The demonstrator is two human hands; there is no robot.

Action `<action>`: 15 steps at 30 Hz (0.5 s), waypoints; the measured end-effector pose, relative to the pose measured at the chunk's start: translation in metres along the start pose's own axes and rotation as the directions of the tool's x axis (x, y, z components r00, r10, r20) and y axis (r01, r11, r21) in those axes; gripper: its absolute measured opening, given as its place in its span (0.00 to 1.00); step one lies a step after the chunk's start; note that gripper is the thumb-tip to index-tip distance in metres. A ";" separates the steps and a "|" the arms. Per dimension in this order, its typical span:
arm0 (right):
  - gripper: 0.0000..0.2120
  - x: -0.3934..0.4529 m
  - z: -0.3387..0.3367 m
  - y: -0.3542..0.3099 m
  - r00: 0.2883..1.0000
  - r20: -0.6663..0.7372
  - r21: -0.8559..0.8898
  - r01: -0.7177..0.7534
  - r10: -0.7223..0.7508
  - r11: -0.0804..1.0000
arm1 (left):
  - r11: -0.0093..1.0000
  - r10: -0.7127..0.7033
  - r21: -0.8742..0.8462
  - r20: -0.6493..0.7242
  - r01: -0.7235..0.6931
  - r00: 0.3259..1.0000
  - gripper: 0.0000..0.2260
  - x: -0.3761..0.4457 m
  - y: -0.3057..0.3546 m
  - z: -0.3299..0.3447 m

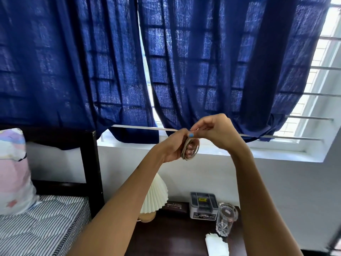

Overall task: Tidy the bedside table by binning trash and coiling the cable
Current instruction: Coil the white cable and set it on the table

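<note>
Both my hands are raised in front of the window, well above the bedside table (pixel 175 235). My left hand (pixel 175 146) grips a beige cable (pixel 196 151) wound into a small coil of several loops around its fingers. My right hand (pixel 214 130) pinches the cable's upper part right above the coil, touching the left fingers. The cable's free end is hidden between the fingers. A crumpled white paper (pixel 216 244) lies on the dark table near its front right.
On the table stand a pleated white lamp (pixel 155 196), a dark glasses case (pixel 175 206), a grey box (pixel 203 205) and a clear glass (pixel 226 219). A bed with striped sheet (pixel 42 224) and pillow (pixel 13 170) lies left. Blue curtains (pixel 110 61) hang behind.
</note>
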State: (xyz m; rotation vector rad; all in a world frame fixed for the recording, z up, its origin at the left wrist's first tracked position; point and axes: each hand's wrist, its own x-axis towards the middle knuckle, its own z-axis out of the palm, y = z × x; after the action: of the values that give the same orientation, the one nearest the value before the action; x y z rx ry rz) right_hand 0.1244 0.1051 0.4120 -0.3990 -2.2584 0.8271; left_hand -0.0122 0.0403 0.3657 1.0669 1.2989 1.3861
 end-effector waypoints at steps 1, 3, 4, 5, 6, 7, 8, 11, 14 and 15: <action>0.05 0.002 -0.001 0.004 1.000 -0.007 0.043 0.003 -0.002 0.999 | 1.000 0.017 -0.003 0.033 -0.017 0.999 0.18 0.000 0.001 0.002; 0.05 0.004 -0.002 0.012 1.000 -0.010 0.172 0.002 -0.001 0.985 | 0.999 0.036 -0.037 0.099 -0.033 0.994 0.21 -0.001 0.003 0.006; 0.05 0.004 -0.002 0.015 1.000 0.002 0.252 -0.006 0.006 0.968 | 0.999 0.033 -0.045 0.122 -0.027 0.992 0.22 -0.001 0.003 0.007; 0.04 0.005 -0.001 0.018 1.000 0.022 0.320 -0.019 0.012 0.947 | 0.999 0.027 -0.035 0.141 -0.022 0.990 0.23 -0.001 0.003 0.007; 0.04 0.005 -0.001 0.021 0.999 0.043 0.370 -0.037 0.023 0.928 | 1.000 0.021 -0.021 0.154 -0.018 0.988 0.24 0.000 0.002 0.007; 0.03 0.005 0.001 0.024 0.997 0.061 0.403 -0.060 0.038 0.913 | 1.000 0.020 -0.017 0.170 -0.018 0.985 0.24 -0.001 0.000 0.006; 0.02 0.004 0.002 0.027 0.996 0.075 0.424 -0.083 0.056 0.902 | 1.000 0.023 -0.020 0.188 -0.020 0.982 0.24 0.000 -0.001 0.006; 0.03 0.003 0.003 0.034 0.991 0.102 0.440 -0.125 0.089 0.889 | 0.999 0.032 -0.050 0.227 -0.021 0.973 0.25 0.000 -0.007 0.003; 0.03 0.003 0.005 0.039 0.985 0.150 0.442 -0.143 0.085 0.885 | 0.997 0.068 -0.037 0.145 -0.063 0.987 0.23 0.002 -0.011 0.002; 0.04 0.003 0.006 0.039 0.984 0.159 0.439 -0.143 0.080 0.887 | 0.996 0.089 -0.036 0.093 -0.086 0.992 0.22 0.003 -0.012 0.003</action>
State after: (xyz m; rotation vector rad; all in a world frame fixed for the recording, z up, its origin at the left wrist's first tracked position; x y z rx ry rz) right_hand 0.1202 0.1332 0.3845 -0.2603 -2.0893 1.4386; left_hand -0.0094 0.0439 0.3539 1.1654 1.1702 1.3994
